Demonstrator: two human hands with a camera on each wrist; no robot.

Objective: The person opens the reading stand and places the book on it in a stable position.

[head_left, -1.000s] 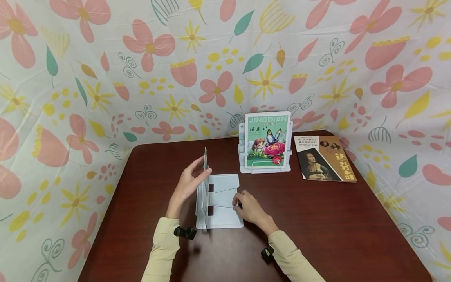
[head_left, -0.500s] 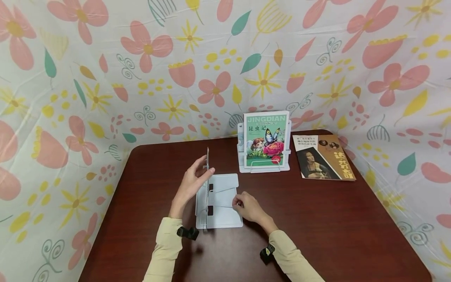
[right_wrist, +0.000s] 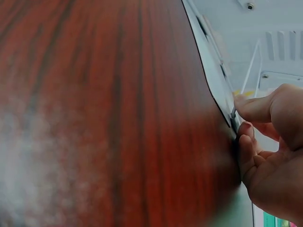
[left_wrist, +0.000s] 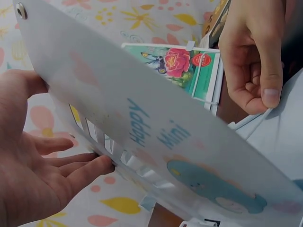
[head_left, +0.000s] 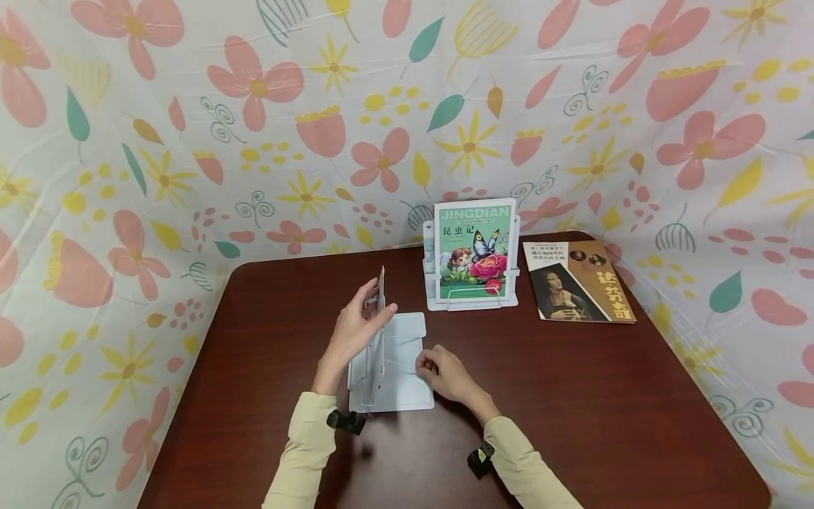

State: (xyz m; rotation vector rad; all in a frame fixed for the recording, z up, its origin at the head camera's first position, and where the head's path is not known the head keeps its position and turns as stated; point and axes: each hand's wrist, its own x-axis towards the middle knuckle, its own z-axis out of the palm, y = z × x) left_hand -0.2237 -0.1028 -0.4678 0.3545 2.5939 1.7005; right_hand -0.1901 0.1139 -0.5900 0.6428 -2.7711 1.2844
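A white metal folding book stand (head_left: 407, 396) lies with its base on the table, its back panel (left_wrist: 85, 71) raised steeply. The panel bears the words "Happy Mini", a blue whale and a row of slots. My left hand (head_left: 356, 329) holds the panel by its far left edge, thumb on one side and fingers on the other. At the base's right edge, my right hand (head_left: 448, 373) pinches a thin wire support (left_wrist: 259, 125) between thumb and curled index finger. In the right wrist view the right hand (right_wrist: 279, 146) grips at the stand's edge, just over the brown tabletop.
Behind, a second white stand (head_left: 433, 286) holds a green children's book (head_left: 473, 247) upright. A brown and white art book (head_left: 579, 283) lies flat at the back right of the dark wooden table (head_left: 572, 396). A flower-printed cloth (head_left: 356, 85) hangs around the table.
The back panel has swung a little to the right over the base, the left hand moving with it. The right hand keeps its pinch at the base's edge. The head view has shifted slightly.
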